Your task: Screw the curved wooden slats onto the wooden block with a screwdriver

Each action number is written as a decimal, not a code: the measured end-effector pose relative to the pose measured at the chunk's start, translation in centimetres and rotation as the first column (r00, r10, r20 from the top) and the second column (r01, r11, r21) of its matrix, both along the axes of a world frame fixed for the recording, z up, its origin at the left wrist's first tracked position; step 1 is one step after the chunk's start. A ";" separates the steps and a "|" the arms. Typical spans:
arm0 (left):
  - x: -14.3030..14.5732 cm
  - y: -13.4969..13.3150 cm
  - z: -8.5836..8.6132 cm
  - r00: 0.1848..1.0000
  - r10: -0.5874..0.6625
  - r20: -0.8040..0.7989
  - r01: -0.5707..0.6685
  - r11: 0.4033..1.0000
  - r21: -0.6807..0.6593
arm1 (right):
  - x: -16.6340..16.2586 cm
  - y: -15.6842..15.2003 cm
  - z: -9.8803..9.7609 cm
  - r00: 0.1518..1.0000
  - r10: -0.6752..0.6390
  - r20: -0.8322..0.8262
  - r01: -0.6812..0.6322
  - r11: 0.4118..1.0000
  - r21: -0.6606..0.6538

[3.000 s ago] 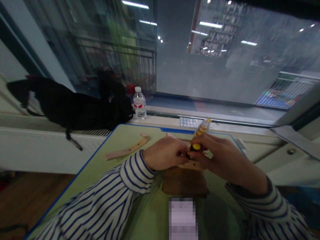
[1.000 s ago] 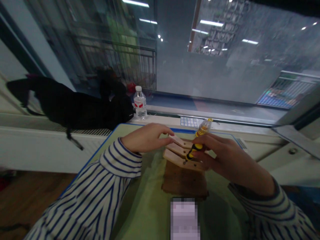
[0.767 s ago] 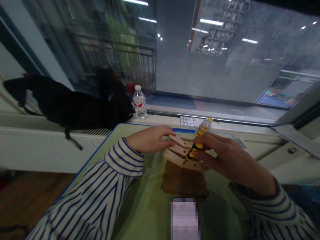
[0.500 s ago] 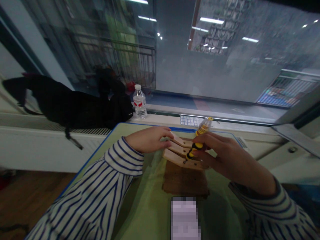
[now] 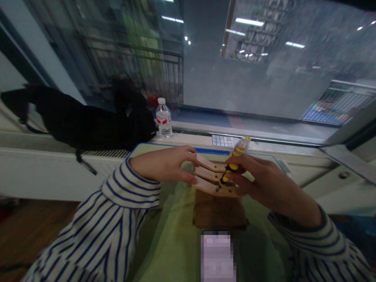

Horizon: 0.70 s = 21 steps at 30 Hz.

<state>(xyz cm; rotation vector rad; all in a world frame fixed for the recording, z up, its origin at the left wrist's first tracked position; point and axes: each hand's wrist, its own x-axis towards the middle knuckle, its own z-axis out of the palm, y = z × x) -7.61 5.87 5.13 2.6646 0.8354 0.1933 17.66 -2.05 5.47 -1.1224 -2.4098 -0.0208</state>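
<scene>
Three light wooden strips (image 5: 209, 175) lie fanned on top of a dark wooden board (image 5: 219, 213) on the green table (image 5: 173, 243). My left hand (image 5: 164, 164) pinches the left ends of the strips between thumb and fingers. In my right hand (image 5: 258, 182) I grip a small screwdriver (image 5: 230, 169) with a yellow and black handle; its tip points down at the nearest strip. A small bottle (image 5: 241, 147) with a yellow label shows just behind my right hand.
A water bottle (image 5: 163, 123) and a black bag (image 5: 85, 125) rest on the white window sill beyond the table. A blue and white gridded card (image 5: 221, 140) lies on the sill. The table has a blue edge; wooden floor lies to the left.
Three seconds ago both hands were bunched over the screwdriver. The left hand then reached out to the strips' left ends and now pinches them. The right hand has stayed put with the screwdriver.
</scene>
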 end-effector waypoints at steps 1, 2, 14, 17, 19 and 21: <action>-0.1 -0.1 0.1 1.000 0.023 -0.012 -0.023 1.000 -0.005 | 0.0 0.0 0.0 1.000 -0.004 -0.007 0.004 1.000 -0.003; -0.1 -0.2 0.3 0.998 0.047 -0.038 -0.048 0.999 -0.021 | -0.1 0.0 -0.1 1.000 -0.009 -0.014 0.009 1.000 -0.010; 0.8 -0.7 0.3 0.992 -0.030 -0.125 -0.001 0.971 -0.240 | 0.1 0.4 -0.7 0.994 -0.059 -0.097 0.051 0.995 -0.082; 0.8 -0.6 0.4 0.992 -0.042 -0.123 0.010 0.969 -0.249 | -0.2 0.4 -0.8 0.991 -0.071 -0.111 0.063 0.995 -0.076; 0.9 -0.7 0.4 0.991 -0.047 -0.122 0.015 0.969 -0.247 | -0.4 0.4 -0.8 0.989 -0.079 -0.125 0.070 0.995 -0.070; 0.9 -0.7 0.5 0.991 -0.054 -0.119 0.023 0.969 -0.246 | -0.6 0.4 -0.9 0.987 -0.085 -0.135 0.075 0.994 -0.075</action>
